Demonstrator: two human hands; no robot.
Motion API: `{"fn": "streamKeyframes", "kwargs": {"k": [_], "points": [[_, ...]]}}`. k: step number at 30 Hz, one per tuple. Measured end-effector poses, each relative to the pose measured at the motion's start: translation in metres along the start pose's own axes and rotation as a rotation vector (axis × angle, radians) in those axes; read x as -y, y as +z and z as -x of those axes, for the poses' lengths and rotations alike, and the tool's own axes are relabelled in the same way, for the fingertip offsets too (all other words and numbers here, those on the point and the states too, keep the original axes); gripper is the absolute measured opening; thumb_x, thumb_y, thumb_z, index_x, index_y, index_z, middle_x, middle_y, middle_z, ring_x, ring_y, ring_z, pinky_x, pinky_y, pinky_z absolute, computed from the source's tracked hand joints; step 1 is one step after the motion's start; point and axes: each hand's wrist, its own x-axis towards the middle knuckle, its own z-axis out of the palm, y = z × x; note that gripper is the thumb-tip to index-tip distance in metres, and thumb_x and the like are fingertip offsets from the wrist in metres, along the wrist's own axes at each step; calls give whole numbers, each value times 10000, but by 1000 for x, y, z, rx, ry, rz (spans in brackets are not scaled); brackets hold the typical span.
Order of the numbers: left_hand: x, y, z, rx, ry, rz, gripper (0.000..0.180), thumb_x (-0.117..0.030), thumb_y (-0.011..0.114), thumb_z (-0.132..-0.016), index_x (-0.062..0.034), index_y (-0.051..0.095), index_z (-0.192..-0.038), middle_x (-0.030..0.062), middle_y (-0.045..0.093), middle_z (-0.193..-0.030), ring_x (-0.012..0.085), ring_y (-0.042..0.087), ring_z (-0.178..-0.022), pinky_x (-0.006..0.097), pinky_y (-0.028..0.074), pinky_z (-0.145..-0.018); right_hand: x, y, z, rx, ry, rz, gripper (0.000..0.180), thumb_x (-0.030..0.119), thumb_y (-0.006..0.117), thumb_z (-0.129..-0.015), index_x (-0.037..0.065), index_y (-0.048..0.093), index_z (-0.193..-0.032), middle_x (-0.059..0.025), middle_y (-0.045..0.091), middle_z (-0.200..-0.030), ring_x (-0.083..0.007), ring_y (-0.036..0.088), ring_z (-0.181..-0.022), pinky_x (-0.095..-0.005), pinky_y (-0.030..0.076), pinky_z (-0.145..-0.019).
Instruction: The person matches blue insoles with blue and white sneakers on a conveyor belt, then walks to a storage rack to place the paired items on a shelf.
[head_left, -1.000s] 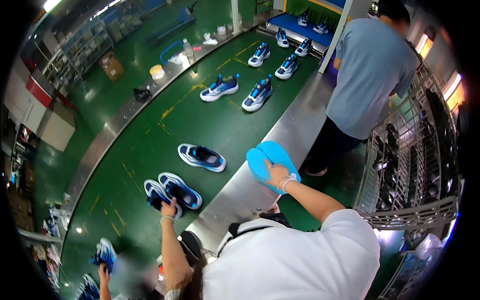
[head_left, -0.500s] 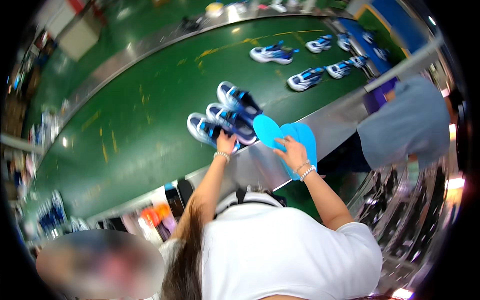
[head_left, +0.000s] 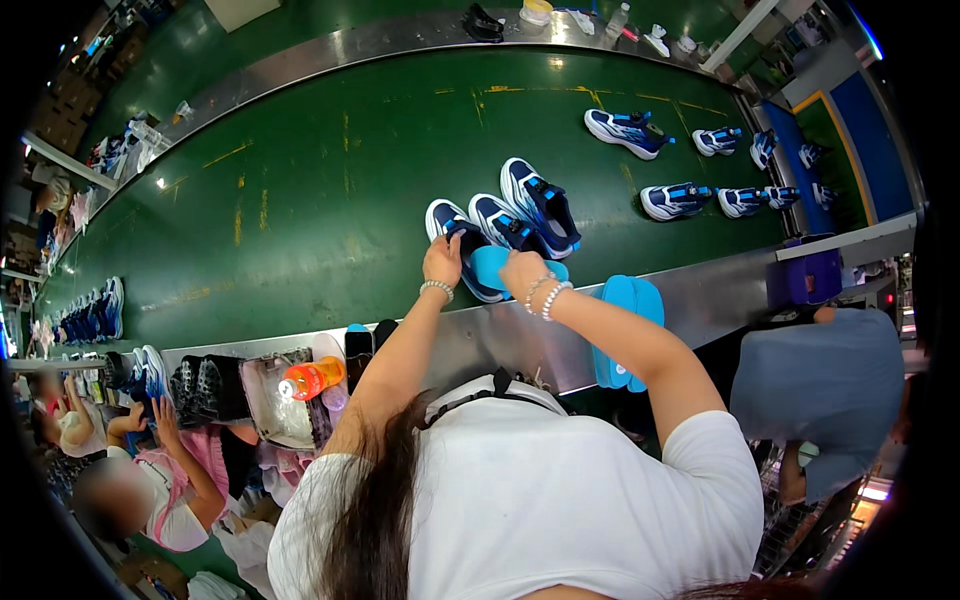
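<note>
Three navy, white and blue sneakers stand side by side at the near edge of the green belt. My left hand (head_left: pixel 443 262) grips the side of the leftmost sneaker (head_left: pixel 441 217), its fingers at the shoe's opening. My right hand (head_left: pixel 523 273) is closed on a bright blue insole (head_left: pixel 489 266). One end of that insole is at the left sneaker's opening; how far it reaches inside is hidden. The middle sneaker (head_left: pixel 490 214) and the right sneaker (head_left: pixel 523 180) stand just beyond my right hand. More blue insoles (head_left: pixel 630 310) lie stacked on the metal ledge, by my right forearm.
Several matching sneakers (head_left: pixel 672 202) stand on the belt (head_left: pixel 300 200) at the right. A metal ledge (head_left: pixel 720 295) runs along its near side. An orange-capped bottle (head_left: pixel 318 376) lies in a bin at left. Co-workers sit at left (head_left: pixel 190 480) and stand at right (head_left: pixel 815 400).
My right hand has brought one insole left, away from the stack, to the left sneaker. My left hand stays at that sneaker. The view has shifted.
</note>
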Motion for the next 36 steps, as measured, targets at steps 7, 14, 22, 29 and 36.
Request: {"fn": "streamKeyframes", "kwargs": {"k": [7, 14, 22, 29, 36], "points": [[3, -9, -14, 79, 84, -180, 352, -332, 426, -816, -2, 531, -755, 205, 557, -730, 373, 535, -698, 426, 427, -623, 33, -14, -33, -8, 121, -57, 113, 112, 526, -681, 83, 635, -677, -105, 593, -712, -186, 597, -634, -275, 473, -500], [36, 15, 30, 30, 199, 12, 506, -95, 486, -739, 10, 315, -1203, 217, 394, -1178, 349, 404, -1062, 371, 354, -881, 54, 50, -65, -107, 280, -440, 156, 123, 489, -709, 34, 611, -675, -154, 589, -678, -261, 597, -645, -359, 492, -544], [22, 0, 25, 126, 48, 62, 449, -89, 419, -756, -8, 366, -1194, 210, 453, -1131, 341, 478, -990, 360, 394, -837, 53, 108, -113, -325, 368, -999, 286, 195, 408, -776, 30, 521, -982, -180, 545, -977, -318, 526, -887, -364, 432, -753], [37, 5, 22, 60, 5, 110, 452, -129, 462, -766, -45, 373, -1201, 189, 465, -1129, 316, 480, -1001, 348, 388, -841, 56, 89, -108, 39, 247, -882, 340, 192, 373, -807, 3, 473, -1070, -196, 468, -1111, -299, 478, -991, -351, 376, -862], [-16, -2, 70, 135, 50, 201, 371, -99, 491, -739, 27, 407, -1078, 205, 419, -1104, 338, 421, -1024, 367, 362, -857, 31, 38, 10, -381, 230, -838, 228, 158, 476, -751, 20, 526, -925, -119, 540, -972, -276, 484, -940, -363, 394, -804]]}}
